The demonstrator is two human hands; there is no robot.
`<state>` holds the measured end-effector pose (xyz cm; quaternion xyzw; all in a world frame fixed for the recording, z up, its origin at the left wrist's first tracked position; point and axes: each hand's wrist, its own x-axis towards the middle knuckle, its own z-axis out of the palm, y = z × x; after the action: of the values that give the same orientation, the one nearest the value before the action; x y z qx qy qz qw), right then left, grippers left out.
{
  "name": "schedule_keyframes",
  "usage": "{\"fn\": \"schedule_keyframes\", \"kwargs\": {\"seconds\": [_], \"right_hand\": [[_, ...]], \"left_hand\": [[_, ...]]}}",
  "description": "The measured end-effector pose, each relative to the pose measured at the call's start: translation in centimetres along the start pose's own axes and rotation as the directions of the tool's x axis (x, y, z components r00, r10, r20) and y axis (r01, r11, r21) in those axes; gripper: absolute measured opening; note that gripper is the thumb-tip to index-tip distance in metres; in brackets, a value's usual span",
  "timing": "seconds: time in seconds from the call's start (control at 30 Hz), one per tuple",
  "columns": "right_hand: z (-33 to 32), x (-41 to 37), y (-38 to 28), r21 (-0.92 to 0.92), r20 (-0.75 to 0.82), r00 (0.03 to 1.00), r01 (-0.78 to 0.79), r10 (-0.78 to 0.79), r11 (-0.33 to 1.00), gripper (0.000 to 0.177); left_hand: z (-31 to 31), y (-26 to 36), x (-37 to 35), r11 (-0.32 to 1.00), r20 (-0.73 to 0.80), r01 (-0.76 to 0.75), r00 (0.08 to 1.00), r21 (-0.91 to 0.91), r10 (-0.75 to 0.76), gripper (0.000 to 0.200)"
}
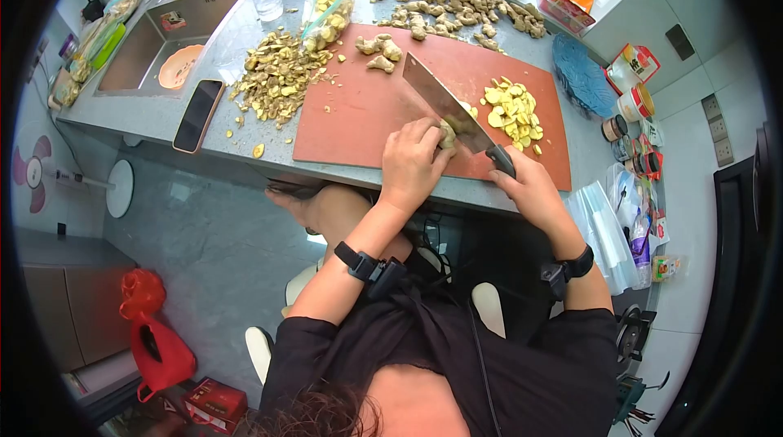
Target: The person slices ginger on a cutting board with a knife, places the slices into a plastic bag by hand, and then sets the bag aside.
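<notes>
The left hand [410,161] is pinning a ginger piece [447,137] under curled fingers [420,133] near the cutting board's [351,123] front edge. Just right of them, the cleaver [440,98] is meeting the ginger, its long blade slanting away leftward, while the right hand [528,188] is gripping its handle closed.

this is a home kitchen; a grey counter [163,115] carries a built-in steel sink [151,49] with an orange bowl [179,66] in it; a red cutting board [367,110] lies on the counter; jars and seasoning packets [636,102] crowd the right end; a gas stove [632,331] sits beyond.
</notes>
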<state>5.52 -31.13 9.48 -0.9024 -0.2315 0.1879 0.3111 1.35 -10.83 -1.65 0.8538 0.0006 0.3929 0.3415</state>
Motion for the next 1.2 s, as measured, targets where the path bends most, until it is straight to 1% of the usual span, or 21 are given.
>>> {"fn": "schedule_keyframes", "kwargs": {"seconds": [0.1,0.27,0.37,0.5,0.57,0.8,0.87,0.97,1.1,1.17,1.2], "right_hand": [[-0.5,-1.1,-0.5,0.0,-0.05,0.998,0.024,-0.024,1.0,0.021],[-1.3,-1.9,-1.5,-0.024,-0.002,1.0,-0.012,0.012,1.0,0.021],[-1.2,-1.9,-1.0,-0.02,-0.007,1.0,0.014,-0.014,1.0,0.021],[-1.3,-1.9,-1.5,-0.042,0.001,1.0,-0.009,0.009,0.999,0.021],[-1.2,-1.8,-1.4,-0.097,-0.003,1.0,0.006,-0.006,0.995,0.022],[0.5,-0.3,-0.9,-0.153,-0.025,0.997,0.064,-0.068,0.986,0.023],[1.2,0.9,-0.8,-0.171,-0.039,0.993,0.103,-0.111,0.98,0.023],[1.6,1.9,-1.1,-0.161,-0.018,0.996,0.085,-0.09,0.983,0.024],[0.8,0.9,-1.0,-0.19,-0.025,0.993,0.105,-0.112,0.976,0.024],[-0.1,-0.4,-0.7,-0.133,0.0,0.995,0.103,-0.104,0.986,0.023],[-0.5,-1.0,-0.9,-0.136,0.001,0.995,0.101,-0.101,0.986,0.023]], "left_hand": [[0.0,0.0,-0.1,1.0,0.013,0.006,1.0,0.021,-0.006,0.026],[0.0,0.1,0.0,1.0,0.019,0.024,1.0,0.014,-0.024,0.023],[0.0,0.2,0.1,1.0,0.026,0.03,0.999,0.009,-0.03,0.023],[0.0,0.1,0.1,1.0,0.019,0.024,1.0,0.008,-0.024,0.023],[0.1,0.0,0.0,1.0,0.009,0.017,1.0,0.017,-0.017,0.023],[0.1,0.1,0.2,1.0,0.015,0.022,1.0,0.022,-0.022,0.022],[0.0,0.2,0.2,1.0,0.002,0.009,1.0,0.009,-0.009,0.021],[-0.2,0.4,0.2,0.999,0.014,0.027,1.0,0.017,-0.028,0.021],[-0.1,0.2,0.3,1.0,0.008,0.021,1.0,0.011,-0.022,0.021],[0.0,0.3,0.2,0.999,0.005,0.026,1.0,0.026,-0.026,0.021],[0.0,0.3,0.2,0.999,0.004,0.028,1.0,0.023,-0.028,0.021]]}}
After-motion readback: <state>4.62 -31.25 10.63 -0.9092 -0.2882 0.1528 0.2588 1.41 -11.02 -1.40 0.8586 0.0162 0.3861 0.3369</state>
